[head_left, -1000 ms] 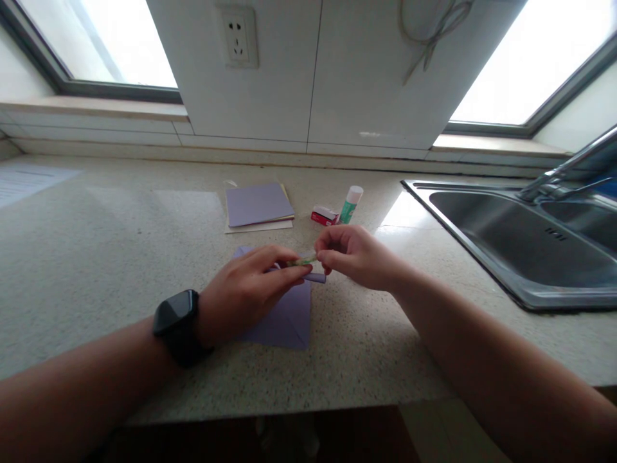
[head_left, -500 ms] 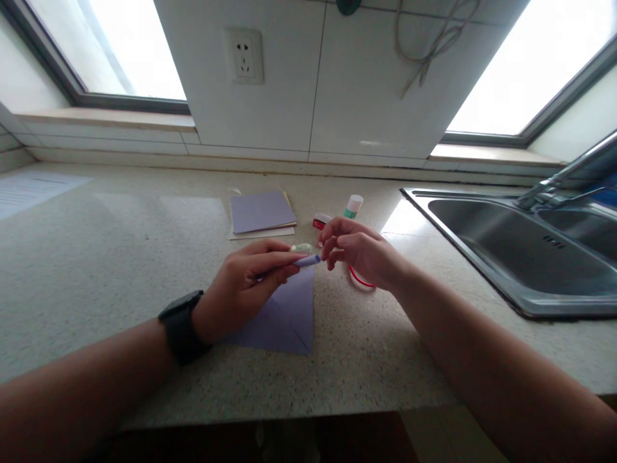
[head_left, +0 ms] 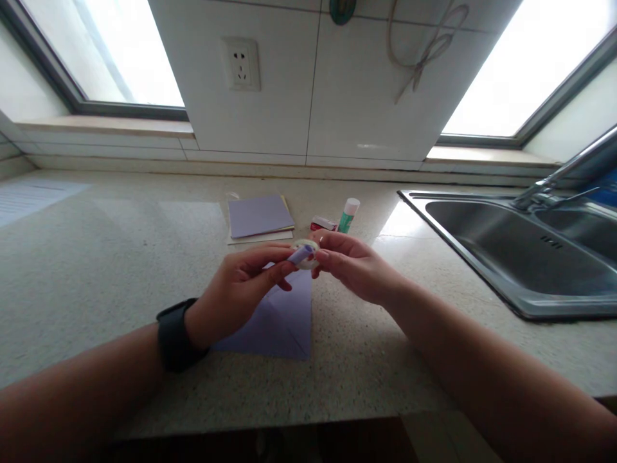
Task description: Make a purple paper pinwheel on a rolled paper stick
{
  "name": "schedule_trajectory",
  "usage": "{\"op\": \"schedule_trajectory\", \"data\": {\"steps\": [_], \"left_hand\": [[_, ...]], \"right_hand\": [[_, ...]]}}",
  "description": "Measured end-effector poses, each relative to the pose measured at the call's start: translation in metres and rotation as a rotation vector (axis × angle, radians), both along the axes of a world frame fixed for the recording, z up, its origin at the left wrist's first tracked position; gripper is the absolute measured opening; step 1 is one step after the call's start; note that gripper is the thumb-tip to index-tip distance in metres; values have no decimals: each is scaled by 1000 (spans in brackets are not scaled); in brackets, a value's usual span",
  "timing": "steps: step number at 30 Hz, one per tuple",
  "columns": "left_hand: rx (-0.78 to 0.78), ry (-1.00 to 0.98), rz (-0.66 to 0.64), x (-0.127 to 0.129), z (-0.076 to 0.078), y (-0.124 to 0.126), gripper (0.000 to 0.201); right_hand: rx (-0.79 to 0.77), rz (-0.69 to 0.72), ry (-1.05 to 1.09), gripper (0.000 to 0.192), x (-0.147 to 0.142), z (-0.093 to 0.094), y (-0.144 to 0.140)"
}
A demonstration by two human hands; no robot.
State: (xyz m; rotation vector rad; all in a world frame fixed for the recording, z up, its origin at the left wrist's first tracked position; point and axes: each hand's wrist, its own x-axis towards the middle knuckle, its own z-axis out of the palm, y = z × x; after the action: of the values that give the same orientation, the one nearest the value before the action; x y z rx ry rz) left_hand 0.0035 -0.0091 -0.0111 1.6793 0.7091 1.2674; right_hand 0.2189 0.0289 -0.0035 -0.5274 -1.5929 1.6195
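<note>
Single view, head-worn camera, looks forward and down from standing height over table [head_left: 96, 257]. Faces tiled wall with socket [head_left: 240, 63], windows on both sides above. Near range: forearms enter from bottom corners, both hands [head_left: 294, 273] meet around frame centre, close to lens. Sink [head_left: 525, 251] at right edge, partly cut off. Wide lens, edges bowed. No second view to compare.

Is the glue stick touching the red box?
Apart. The head view shows a strip of bare counter between the glue stick and the red box.
</note>
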Motion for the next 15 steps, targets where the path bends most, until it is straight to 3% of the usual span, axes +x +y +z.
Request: {"op": "schedule_trajectory", "data": {"steps": [6, 15], "left_hand": [[-221, -48, 71, 3, 4, -1, 24], [-82, 89, 177, 3, 6, -3, 19]], "right_hand": [[129, -108, -53, 25, 7, 7, 1], [513, -244, -250, 22, 4, 15, -10]]}}
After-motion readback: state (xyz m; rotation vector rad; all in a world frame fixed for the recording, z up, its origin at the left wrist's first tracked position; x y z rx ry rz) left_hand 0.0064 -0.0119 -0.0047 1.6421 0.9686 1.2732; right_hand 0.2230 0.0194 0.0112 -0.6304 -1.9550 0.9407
